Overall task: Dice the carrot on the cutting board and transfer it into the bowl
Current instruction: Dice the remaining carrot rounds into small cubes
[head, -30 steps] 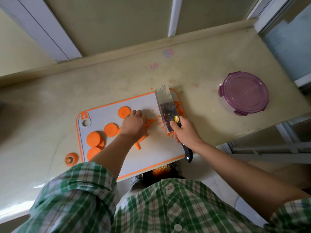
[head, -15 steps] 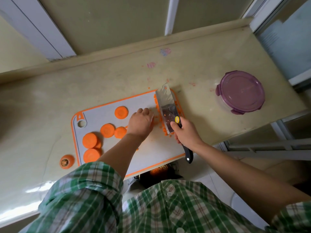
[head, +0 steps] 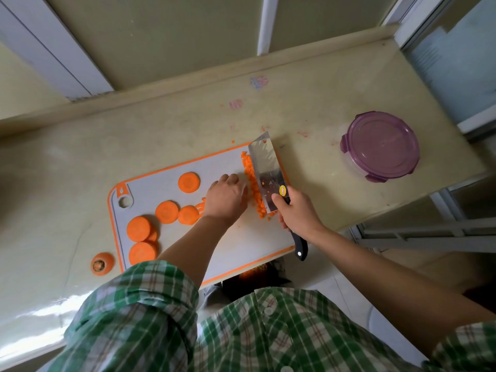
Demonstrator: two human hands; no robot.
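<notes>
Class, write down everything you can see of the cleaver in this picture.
The cleaver has a broad, rectangular steel blade with a small hole in its far corner, a round yellow sticker near the heel, and a black handle. Carrot specks cling to the blade. It stands tilted, edge down beside the row of diced carrot at the right end of the cutting board. The right hand grips its handle.

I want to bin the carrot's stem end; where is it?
Head view: the stem end lies on the counter, off the cutting board's near left corner, beside a carrot slice.
</notes>
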